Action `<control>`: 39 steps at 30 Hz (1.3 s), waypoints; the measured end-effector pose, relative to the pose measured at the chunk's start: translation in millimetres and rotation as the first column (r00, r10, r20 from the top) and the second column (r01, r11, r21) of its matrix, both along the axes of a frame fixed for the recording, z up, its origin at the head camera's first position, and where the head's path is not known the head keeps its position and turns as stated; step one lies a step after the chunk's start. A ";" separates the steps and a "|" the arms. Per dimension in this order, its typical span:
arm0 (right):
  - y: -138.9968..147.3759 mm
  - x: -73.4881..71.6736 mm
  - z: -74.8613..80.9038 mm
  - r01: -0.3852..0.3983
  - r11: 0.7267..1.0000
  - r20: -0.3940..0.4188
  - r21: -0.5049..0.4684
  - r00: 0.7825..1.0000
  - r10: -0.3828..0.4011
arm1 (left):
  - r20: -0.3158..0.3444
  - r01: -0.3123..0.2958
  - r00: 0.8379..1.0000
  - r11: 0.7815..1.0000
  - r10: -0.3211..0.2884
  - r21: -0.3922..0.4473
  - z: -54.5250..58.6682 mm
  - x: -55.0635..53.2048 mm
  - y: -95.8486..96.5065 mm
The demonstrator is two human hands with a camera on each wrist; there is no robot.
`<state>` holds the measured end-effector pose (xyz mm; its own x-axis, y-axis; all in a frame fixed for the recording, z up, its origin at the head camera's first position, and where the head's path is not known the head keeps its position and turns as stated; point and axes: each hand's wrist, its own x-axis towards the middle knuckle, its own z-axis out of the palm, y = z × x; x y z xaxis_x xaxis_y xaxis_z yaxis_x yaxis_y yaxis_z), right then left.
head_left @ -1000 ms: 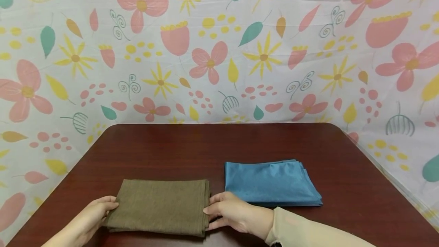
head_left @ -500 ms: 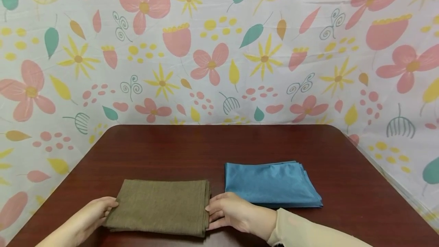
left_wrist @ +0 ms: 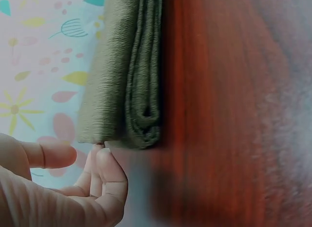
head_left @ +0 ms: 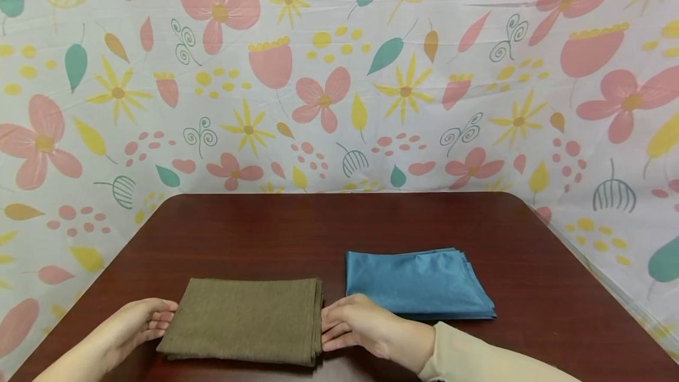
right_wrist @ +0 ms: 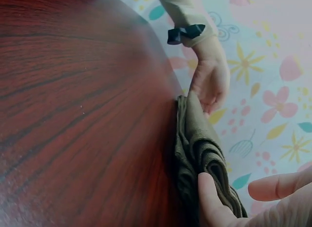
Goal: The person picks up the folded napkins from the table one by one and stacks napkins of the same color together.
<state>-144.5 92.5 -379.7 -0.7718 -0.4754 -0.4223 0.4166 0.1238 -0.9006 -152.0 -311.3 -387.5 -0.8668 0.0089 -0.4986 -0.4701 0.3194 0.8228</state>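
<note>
A folded olive-brown cloth (head_left: 246, 320) lies flat near the front of the table, its layers showing along the side edges. At its left edge is my left hand (head_left: 132, 326); in the left wrist view the fingertips (left_wrist: 105, 158) meet the cloth's edge while the thumb stands apart from it. My right hand (head_left: 366, 326) is at the opposite edge. In the right wrist view one finger (right_wrist: 208, 188) touches the folded layers, and the thumb (right_wrist: 270, 187) is off the cloth. Neither hand pinches it.
A folded shiny blue cloth (head_left: 416, 285) lies right of the olive-brown one, just beyond my right hand. Both rest on a dark reddish-brown table (head_left: 297, 229). Behind the table hangs a white sheet (head_left: 339, 152) printed with flowers and leaves.
My left thumb has come off the cloth, and that hand has shifted slightly left. My right thumb has also left the cloth's edge. Both cloths stay in place.
</note>
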 end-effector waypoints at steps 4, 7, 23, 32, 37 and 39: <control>3.1 -0.6 4.0 0.012 1.000 -0.035 0.000 0.999 -0.012 | -0.031 0.006 1.000 0.999 -0.004 0.043 7.3 -3.6 -2.1; 6.6 -2.2 6.7 0.017 1.000 -0.061 -0.015 0.998 -0.018 | -0.059 0.029 0.998 0.998 -0.026 0.053 12.9 -5.7 -1.8; 24.5 -16.7 28.7 0.011 0.995 -0.121 -0.104 0.992 -0.024 | -0.128 0.198 0.975 0.973 -0.183 0.120 49.1 -16.2 13.4; 44.5 -28.6 42.7 -0.024 0.995 -0.154 -0.100 0.988 0.008 | -0.235 0.315 0.933 0.935 -0.273 0.165 64.3 -18.2 32.6; 56.0 -33.5 49.4 -0.013 0.995 -0.174 -0.097 0.985 -0.004 | -0.291 0.346 0.912 0.924 -0.290 0.164 71.9 -18.2 49.0; 60.9 -34.8 51.8 -0.015 0.995 -0.188 -0.094 0.982 -0.003 | -0.302 0.338 0.910 0.929 -0.283 0.148 75.9 -18.0 57.1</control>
<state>-179.3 153.4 -327.9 -0.8300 -0.5112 -0.2228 0.2381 0.0365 -0.9706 -170.0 -254.1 -311.6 -0.9051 0.3718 -0.2062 -0.1231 0.2350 0.9642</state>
